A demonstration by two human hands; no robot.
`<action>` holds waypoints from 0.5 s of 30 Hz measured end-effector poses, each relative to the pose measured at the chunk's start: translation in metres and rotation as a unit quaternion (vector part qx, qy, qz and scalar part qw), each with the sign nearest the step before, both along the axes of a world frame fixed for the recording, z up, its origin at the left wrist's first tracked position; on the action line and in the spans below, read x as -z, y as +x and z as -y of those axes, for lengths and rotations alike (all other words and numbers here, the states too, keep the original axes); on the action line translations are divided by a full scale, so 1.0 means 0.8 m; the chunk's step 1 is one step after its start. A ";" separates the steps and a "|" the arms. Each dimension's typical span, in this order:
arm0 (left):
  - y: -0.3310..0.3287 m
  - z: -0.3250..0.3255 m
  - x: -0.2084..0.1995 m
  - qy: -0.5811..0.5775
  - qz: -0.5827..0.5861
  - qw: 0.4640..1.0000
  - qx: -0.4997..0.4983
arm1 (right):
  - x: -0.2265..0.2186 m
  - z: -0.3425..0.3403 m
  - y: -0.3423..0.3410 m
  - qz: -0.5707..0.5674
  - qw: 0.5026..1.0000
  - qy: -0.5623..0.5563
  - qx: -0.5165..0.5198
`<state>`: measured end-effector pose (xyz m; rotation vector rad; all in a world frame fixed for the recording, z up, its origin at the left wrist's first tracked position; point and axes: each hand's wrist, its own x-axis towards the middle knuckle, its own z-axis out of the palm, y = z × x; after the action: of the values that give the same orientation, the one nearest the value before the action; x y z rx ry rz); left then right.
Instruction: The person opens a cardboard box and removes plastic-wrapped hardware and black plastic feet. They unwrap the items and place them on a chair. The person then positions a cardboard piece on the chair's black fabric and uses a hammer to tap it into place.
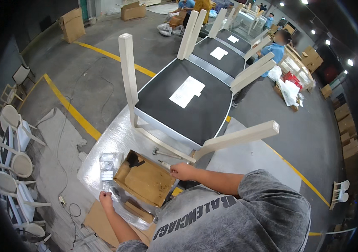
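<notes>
My left hand (106, 200) is closed at the lower end of a clear plastic bag (106, 174) with a white label; what lies inside is hard to make out. A small tool with a pale shaft and a dark tip (164, 164) sticks out of my closed right hand (182, 171); its exact kind is unclear. Between my hands lies an open shallow cardboard box (145, 179), mostly bare inside, with black pieces (133, 159) in its far left corner. Beyond the right hand, a hammer-like metal tool (165, 154) rests beside an upturned chair (183, 101), its pale legs pointing up.
The work surface is covered in plastic wrap (99, 147). More upturned chairs (219, 54) line up behind, with a person in blue (276, 52) beside them. Several white chairs (19, 164) stand at the left. A cable (63, 168) runs over the floor.
</notes>
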<state>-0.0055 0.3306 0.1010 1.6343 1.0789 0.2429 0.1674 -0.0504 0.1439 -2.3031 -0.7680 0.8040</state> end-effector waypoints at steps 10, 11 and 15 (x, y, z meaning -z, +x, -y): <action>-0.047 0.016 -0.043 0.157 0.095 0.968 -0.170 | 0.019 -0.007 0.033 -0.077 0.993 0.085 -0.039; -0.081 0.010 -0.052 0.109 0.128 0.967 -0.189 | 0.011 -0.024 0.031 -0.109 0.988 0.082 -0.067; -0.079 0.056 -0.100 0.065 0.130 0.983 -0.113 | -0.031 -0.065 0.034 -0.293 0.946 0.135 -0.041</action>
<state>-0.0684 0.2856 0.1809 1.5418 1.0625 0.6723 0.1944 0.0013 0.1686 -1.6665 -0.6481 1.2552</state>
